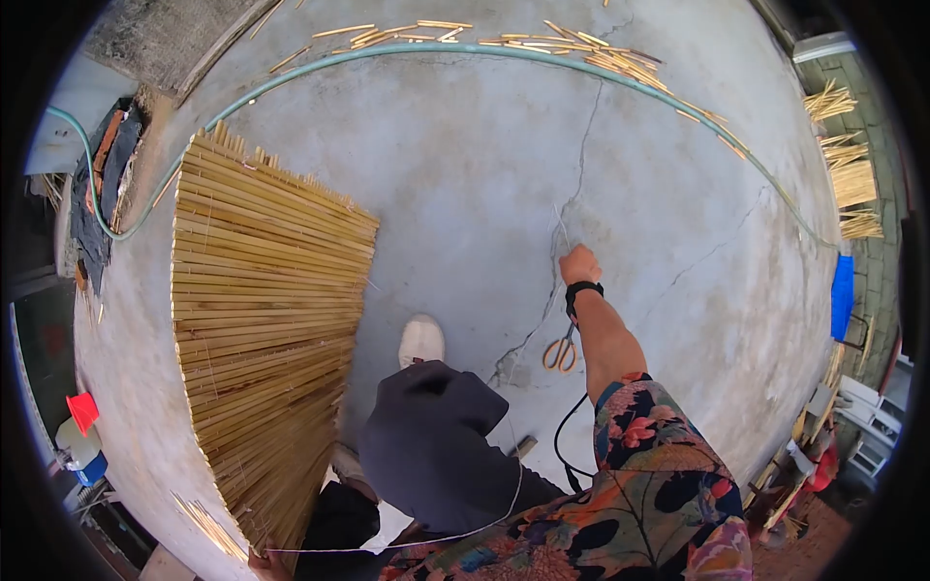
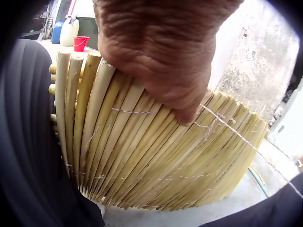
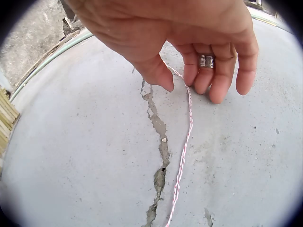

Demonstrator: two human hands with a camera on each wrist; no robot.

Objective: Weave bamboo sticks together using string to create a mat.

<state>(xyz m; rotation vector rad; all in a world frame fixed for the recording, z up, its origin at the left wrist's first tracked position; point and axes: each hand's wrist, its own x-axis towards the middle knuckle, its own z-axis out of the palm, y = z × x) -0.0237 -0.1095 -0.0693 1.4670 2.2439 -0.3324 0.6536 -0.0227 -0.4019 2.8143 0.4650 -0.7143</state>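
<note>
A mat of reed sticks point(image 1: 276, 281), bound with thin twine, stands upright along the person's left side. At its near edge the left hand point(image 2: 158, 52) grips the sticks from above, one fingertip visible beside the twine, the other fingers largely hidden. Stretched forward low over the floor, the right hand point(image 3: 180, 42) holds a red-and-white twisted string point(image 3: 182, 161) between thumb and curled fingers, a ring on one finger. The string trails down over the floor. Close behind that hand, scissors point(image 1: 560, 354) with orange handles lie on the concrete.
A green hose point(image 1: 407, 48) curves across the floor, with loose reed sticks point(image 1: 620, 66) scattered along it. Beside the mat is the person's white shoe point(image 1: 422, 339). A crack point(image 1: 584, 145) runs through the concrete. A red bucket point(image 2: 81, 43) and jugs stand beyond the mat.
</note>
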